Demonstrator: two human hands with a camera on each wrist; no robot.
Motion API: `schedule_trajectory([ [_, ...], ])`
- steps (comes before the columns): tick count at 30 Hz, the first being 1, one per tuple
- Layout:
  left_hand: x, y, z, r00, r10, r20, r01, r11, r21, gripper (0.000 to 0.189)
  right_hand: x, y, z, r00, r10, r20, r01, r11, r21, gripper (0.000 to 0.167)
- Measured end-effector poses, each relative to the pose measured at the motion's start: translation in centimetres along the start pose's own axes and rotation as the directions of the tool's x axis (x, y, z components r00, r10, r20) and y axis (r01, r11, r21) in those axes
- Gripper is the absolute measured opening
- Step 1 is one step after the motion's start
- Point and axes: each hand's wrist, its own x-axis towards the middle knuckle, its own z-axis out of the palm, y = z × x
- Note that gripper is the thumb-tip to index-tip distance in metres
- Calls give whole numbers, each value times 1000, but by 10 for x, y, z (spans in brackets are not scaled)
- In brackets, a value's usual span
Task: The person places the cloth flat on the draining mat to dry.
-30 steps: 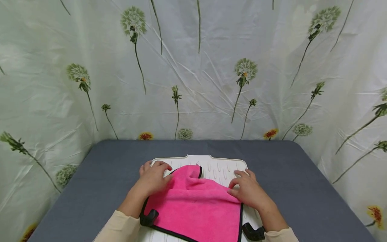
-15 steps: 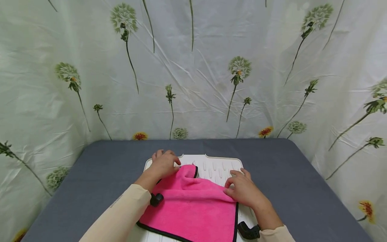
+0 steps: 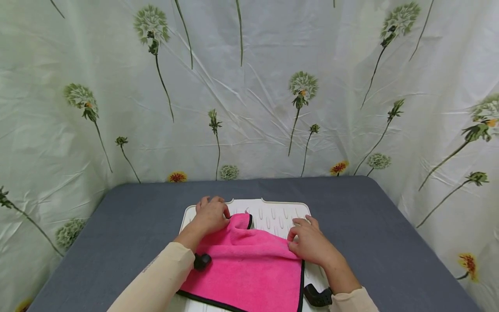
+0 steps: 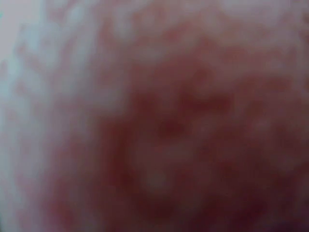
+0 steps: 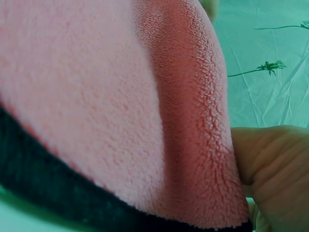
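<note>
Farther from me than a second ago, my left hand [image 3: 212,215] is now up by the far left edge of the pink cloth [image 3: 249,281], while my right hand [image 3: 308,242] stays at its right edge. Behind everything hangs the flower-print curtain [image 3: 253,99], and below it spreads the grey counter [image 3: 136,229]. On that sits the white board [image 3: 269,210], ridged and thin-rimmed, the nearest thing to a container I have, and the cloth lies across it. I'd say the board is there to give the cloth a firm bed. Near half flat, a soft roll across the middle, far part rumpled up to a raised tip: that's the cloth. The hands are well apart, presumably to keep that roll spread wide. The right one pinches its end between thumb and finger; whether the left really grips I can't tell, its wrist view being all blur. Smallest of all, the black binding [image 3: 301,286] trims the edge, and a black device [image 3: 317,297] sits at my right wrist.
</note>
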Motion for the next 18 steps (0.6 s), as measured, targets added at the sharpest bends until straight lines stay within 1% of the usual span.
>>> schedule_trajectory([
  [6,1,-3,5,1000,-18,-23,17,999,-51,12,0,0,-3,1000,12,2,-13,999,30,21],
  [9,0,-5,8,998,-11,-56,8,998,-60,15,0,0,-6,999,34,4,-34,998,57,20],
  [13,-3,-10,5,996,-18,-93,11,997,-70,15,-2,1,-11,998,66,-10,-65,994,84,19],
  [18,-9,-19,0,994,-54,-100,45,995,-88,14,-2,4,-15,995,97,-15,-94,990,104,18],
])
